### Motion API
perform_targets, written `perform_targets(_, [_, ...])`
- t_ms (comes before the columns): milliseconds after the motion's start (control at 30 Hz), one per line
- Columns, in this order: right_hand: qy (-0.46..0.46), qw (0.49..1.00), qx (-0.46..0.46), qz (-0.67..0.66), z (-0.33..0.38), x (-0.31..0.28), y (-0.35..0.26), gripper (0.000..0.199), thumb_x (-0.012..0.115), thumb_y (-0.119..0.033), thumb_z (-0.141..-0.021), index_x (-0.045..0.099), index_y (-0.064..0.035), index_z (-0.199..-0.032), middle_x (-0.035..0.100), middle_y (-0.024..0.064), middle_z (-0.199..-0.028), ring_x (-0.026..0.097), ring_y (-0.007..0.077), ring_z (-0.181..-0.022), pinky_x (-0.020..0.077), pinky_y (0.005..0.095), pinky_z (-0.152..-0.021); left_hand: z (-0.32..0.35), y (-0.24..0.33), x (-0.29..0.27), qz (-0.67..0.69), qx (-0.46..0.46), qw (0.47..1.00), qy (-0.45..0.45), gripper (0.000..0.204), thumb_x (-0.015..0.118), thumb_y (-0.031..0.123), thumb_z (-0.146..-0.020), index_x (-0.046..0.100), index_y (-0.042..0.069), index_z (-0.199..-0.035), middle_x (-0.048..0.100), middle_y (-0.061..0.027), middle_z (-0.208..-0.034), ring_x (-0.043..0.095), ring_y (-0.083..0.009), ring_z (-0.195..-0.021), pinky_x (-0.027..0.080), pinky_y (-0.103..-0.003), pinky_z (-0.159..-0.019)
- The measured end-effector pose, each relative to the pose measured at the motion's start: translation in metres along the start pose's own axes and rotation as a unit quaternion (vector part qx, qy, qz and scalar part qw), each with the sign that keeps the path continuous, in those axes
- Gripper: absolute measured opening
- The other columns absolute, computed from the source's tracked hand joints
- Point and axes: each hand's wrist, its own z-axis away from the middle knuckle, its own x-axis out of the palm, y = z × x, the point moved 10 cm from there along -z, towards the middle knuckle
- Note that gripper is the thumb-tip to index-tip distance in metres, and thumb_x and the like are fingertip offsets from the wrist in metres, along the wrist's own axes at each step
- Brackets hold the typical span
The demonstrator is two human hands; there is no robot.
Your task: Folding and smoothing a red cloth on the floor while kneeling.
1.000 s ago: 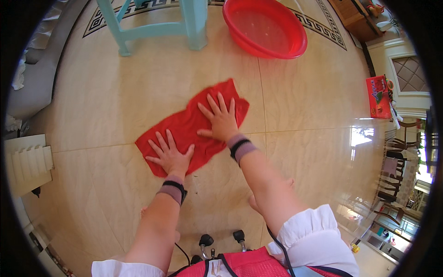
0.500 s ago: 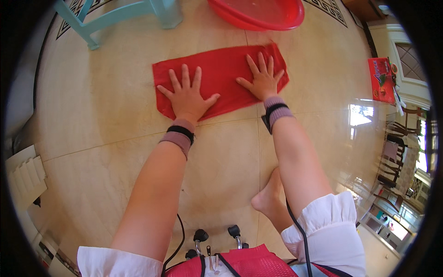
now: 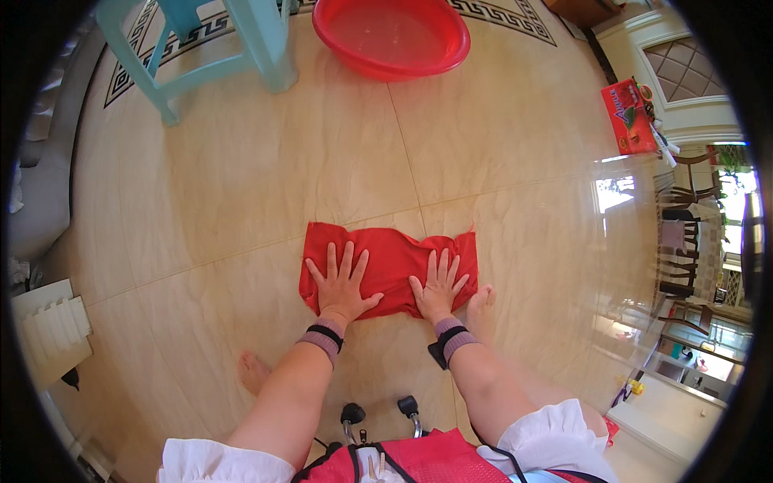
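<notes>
In the head view, the rectangular red fabric cloth point(image 3: 394, 241) lies spread on the floor in front of the person, its upper edge wavy and its middle puckered between the palms. The left hand point(image 3: 342, 294) rests on its left part and the right hand point(image 3: 437, 294) on its right part, both flat with fingers wide apart, pressing rather than gripping. To press it well, I would load both palms evenly, smooth out the puckers and mind the bare foot point(image 3: 481, 307) just beside the right corner; whether they touch is unclear.

The glossy beige tiled floor point(image 3: 258, 185) has thin joints and bright reflections at right. Beyond the cloth stand a round red plastic basin point(image 3: 386, 71) and a pale turquoise plastic stool point(image 3: 262, 48), near a black key-pattern border point(image 3: 515, 18). A red printed box point(image 3: 632, 125) and dark chairs point(image 3: 688, 262) line the right side.
</notes>
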Motion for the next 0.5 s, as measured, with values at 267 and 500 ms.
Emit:
perform_targets(267, [-0.019, 0.995, 0.081, -0.062, -0.141, -0.033, -0.022, 0.074, 0.051, -0.054, -0.099, 0.025, -0.0336, -0.166, 0.006, 0.0052, -0.177, -0.004, 0.0425, -0.16, 0.0004, 0.0804, -0.115, -0.05, -0.007, -0.021, 0.01, -0.05, 0.998, 0.027, 0.101, 0.07, 0.071, -0.078, 0.037, 0.026, -0.162, 0.019, -0.0076, -0.174, 0.006, -0.0404, -0.16, 0.002, -0.084, -0.113])
perform_targets(500, [0.009, 0.992, 0.064, -0.112, -0.221, -0.057, -0.058, 0.069, 0.057, -0.041, -0.096, 0.036, -0.032, -0.161, 0.008, 0.0045, -0.177, -0.003, 0.0402, -0.161, -0.0019, 0.0794, -0.116, -0.11, -0.025, -0.043, 0.008, -0.096, 0.993, 0.066, 0.1, 0.072, 0.07, -0.076, 0.038, 0.028, -0.161, 0.02, -0.0044, -0.173, 0.008, -0.0373, -0.16, 0.004, -0.084, -0.113])
